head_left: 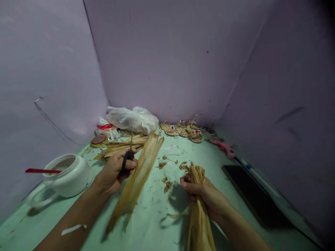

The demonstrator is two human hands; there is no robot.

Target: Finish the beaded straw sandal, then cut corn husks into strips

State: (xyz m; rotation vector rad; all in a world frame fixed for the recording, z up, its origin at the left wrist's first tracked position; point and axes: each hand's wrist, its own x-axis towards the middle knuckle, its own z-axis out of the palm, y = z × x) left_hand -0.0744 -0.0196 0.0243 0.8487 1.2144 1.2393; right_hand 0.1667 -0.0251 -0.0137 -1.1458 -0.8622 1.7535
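My left hand is closed round black-handled scissors, their blades pointing up and away. The same hand pinches a wide, flat strip of dried plant leaf or husk, which hangs slanting toward me with a ragged far end. On the right, my right hand grips a gathered bundle of dried strips near its bunched top; the rest runs down out of the frame. Small brown scraps lie on the green tabletop between my hands. More dried strips are piled beyond my left hand.
At left stands a white pot with a red stick in it, near a round tin. A plastic bag and woven discs line the back wall. A pink glue gun and dark phone lie right.
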